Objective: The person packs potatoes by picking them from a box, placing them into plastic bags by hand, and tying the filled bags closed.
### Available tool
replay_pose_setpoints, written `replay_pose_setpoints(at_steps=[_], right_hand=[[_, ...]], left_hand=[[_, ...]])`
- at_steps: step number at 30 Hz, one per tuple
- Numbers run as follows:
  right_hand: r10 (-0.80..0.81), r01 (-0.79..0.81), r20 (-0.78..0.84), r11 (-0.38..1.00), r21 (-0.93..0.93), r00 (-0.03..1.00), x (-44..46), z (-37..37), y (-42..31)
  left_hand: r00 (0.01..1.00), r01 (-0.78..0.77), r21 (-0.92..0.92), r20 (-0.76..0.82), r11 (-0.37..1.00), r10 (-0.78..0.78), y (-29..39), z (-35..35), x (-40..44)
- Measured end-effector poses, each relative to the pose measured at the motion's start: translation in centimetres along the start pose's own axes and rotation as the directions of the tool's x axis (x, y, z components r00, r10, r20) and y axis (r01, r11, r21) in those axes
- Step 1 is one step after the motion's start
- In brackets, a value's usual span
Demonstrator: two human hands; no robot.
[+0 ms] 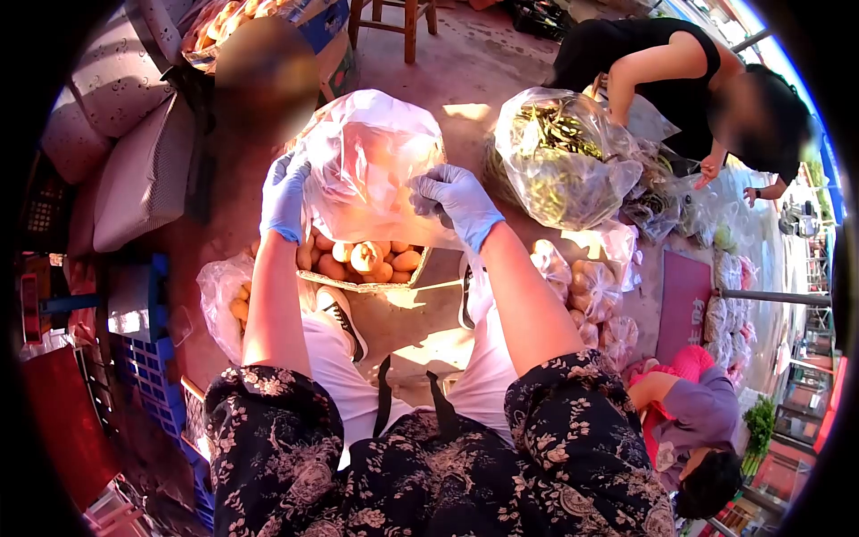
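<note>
A clear plastic bag (371, 134) is spread between my two gloved hands, puffed out at its far side. My left hand (285, 195), in a pale blue glove, pinches its left edge. On the other side my right hand (458, 202), gloved alike, has its fingers closed on the bag's right edge. Below the bag stands an open box (380, 286) of potatoes (367, 258), between my feet. The bag hangs over the box's far part and hides it. I cannot make out anything inside the bag.
Filled bags of potatoes (594, 288) stand to the right, and another bag (225, 291) to the left. A large bag of green beans (562, 161) sits ahead right, where a person in black (662, 67) bends over. Another person (698, 412) is lower right. Blue crates (148, 376) stand left.
</note>
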State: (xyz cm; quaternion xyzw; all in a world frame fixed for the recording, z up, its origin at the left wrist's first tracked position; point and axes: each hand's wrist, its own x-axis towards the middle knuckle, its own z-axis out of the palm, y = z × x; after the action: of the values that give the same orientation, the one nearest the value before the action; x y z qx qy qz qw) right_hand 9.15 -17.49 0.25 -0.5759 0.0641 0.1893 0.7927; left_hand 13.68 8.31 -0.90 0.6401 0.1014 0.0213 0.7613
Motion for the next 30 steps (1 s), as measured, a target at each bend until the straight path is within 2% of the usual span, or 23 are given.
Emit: replay_pose_setpoints(at_steps=[1, 2, 3, 4, 5, 6, 8, 10, 12, 13, 14, 16, 18, 19, 20, 22, 24, 25, 26, 27, 28, 29, 30], right_hand=[[-0.022, 0.022, -0.008, 0.999, 0.025, 1.000, 0.1, 0.0, 0.3], [-0.044, 0.045, -0.017, 0.998, 0.052, 0.999, 0.3, -0.2, 0.4], [-0.034, 0.037, -0.050, 0.998, 0.059, 0.998, 0.0, 0.3, -0.2], [-0.047, 0.049, -0.075, 0.998, 0.027, 0.996, 0.1, 0.4, -0.2], [-0.060, 0.060, -0.098, 0.998, -0.004, 0.993, 0.4, 0.5, 0.1], [-0.073, 0.070, -0.120, 0.997, -0.035, 0.990, 0.7, 0.6, 0.3], [-0.067, 0.069, -0.060, 0.997, 0.030, 0.996, 1.1, 0.9, 1.3], [-0.048, 0.048, -0.008, 0.996, 0.072, 0.999, 1.2, 1.0, 1.6], [-0.021, 0.017, 0.043, 0.996, 0.089, 0.999, 0.9, 1.1, 1.4], [-0.014, 0.009, -0.068, 0.997, -0.077, 0.998, 0.4, 1.6, 0.5], [-0.199, 0.114, -0.179, 0.911, -0.396, 0.964, 0.5, 1.0, 0.7], [-0.588, 0.119, -0.188, 0.443, -0.888, 0.787, 0.8, -0.7, 0.6], [-0.356, 0.162, -0.510, 0.909, -0.385, 0.783, 0.7, -1.5, -0.6], [-0.166, 0.256, -0.543, 0.962, 0.095, 0.823, 1.6, -2.8, -0.1], [-0.082, 0.221, -0.391, 0.920, 0.324, 0.917, 1.8, -4.7, 0.0], [0.073, 0.208, -0.353, 0.692, 0.692, 0.933, 2.9, -7.2, -0.1], [0.088, 0.267, -0.518, 0.777, 0.570, 0.851, 0.5, -6.9, -2.9], [0.018, 0.272, -0.470, 0.796, 0.541, 0.882, 0.6, -8.0, -2.6], [-0.052, 0.283, -0.419, 0.811, 0.512, 0.907, 0.7, -9.1, -2.2], [-0.121, 0.298, -0.364, 0.823, 0.484, 0.924, 0.2, -9.1, -2.6], [-0.092, 0.340, -0.694, 0.912, 0.229, 0.714, 0.5, -6.8, -3.1], [-0.251, 0.389, -0.655, 0.918, 0.072, 0.713, 1.0, -7.4, -2.4], [-0.251, 0.383, -0.623, 0.920, 0.085, 0.741, 0.8, -6.7, -2.3]], left_hand=[[0.999, -0.041, -0.048, -0.012, 0.998, 0.041, 0.1, 0.0, -0.2], [0.978, -0.110, 0.144, -0.161, 0.983, 0.133, -0.6, -0.2, 0.5], [0.884, -0.295, 0.522, -0.168, 0.800, 0.436, -0.1, 0.2, 0.0], [0.727, -0.369, 0.812, -0.051, 0.452, 0.684, 1.0, 0.8, -0.9], [0.589, -0.478, 0.828, 0.054, 0.294, 0.806, 2.1, 1.7, -2.0], [0.561, -0.579, 0.758, 0.101, 0.302, 0.822, 2.5, 2.6, -2.7], [0.752, -0.620, 0.591, 0.257, 0.517, 0.607, 2.2, 4.4, -4.6], [0.871, -0.449, 0.367, 0.385, 0.815, 0.306, 0.5, 6.5, -6.0], [0.922, -0.278, 0.625, 0.387, 0.729, 0.019, 0.4, 6.9, -5.9], [0.926, -0.341, 0.566, 0.339, 0.751, 0.165, 0.2, 6.8, -5.6], [0.910, -0.410, 0.508, 0.278, 0.758, 0.306, 0.1, 6.8, -5.3], [0.898, -0.432, 0.506, 0.167, 0.746, 0.407, 0.4, 5.5, -3.9], [0.883, -0.404, 0.704, 0.132, 0.585, 0.451, 0.9, 3.7, -3.0], [0.902, -0.352, 0.730, 0.097, 0.586, 0.421, 0.8, 2.9, -2.7], [0.855, -0.410, 0.738, 0.109, 0.535, 0.506, 0.8, 2.4, -2.5], [0.818, -0.364, 0.847, 0.092, 0.388, 0.568, 0.8, 1.0, -1.7], [0.749, -0.316, 0.876, -0.006, 0.365, 0.662, 0.9, -1.5, -0.6], [0.828, -0.153, 0.873, -0.143, 0.463, 0.543, 1.9, -2.5, -0.6], [0.845, -0.111, 0.881, -0.160, 0.459, 0.511, 2.1, -3.2, -0.5], [0.847, -0.125, 0.902, -0.119, 0.413, 0.517, 1.6, -3.3, -0.5], [0.849, -0.141, 0.920, -0.078, 0.366, 0.523, 1.2, -3.3, -0.3], [0.896, -0.136, 0.928, -0.034, 0.347, 0.443, 0.7, -3.4, -0.1], [0.904, -0.297, 0.844, 0.099, 0.446, 0.415, 0.1, -3.6, 0.0]])
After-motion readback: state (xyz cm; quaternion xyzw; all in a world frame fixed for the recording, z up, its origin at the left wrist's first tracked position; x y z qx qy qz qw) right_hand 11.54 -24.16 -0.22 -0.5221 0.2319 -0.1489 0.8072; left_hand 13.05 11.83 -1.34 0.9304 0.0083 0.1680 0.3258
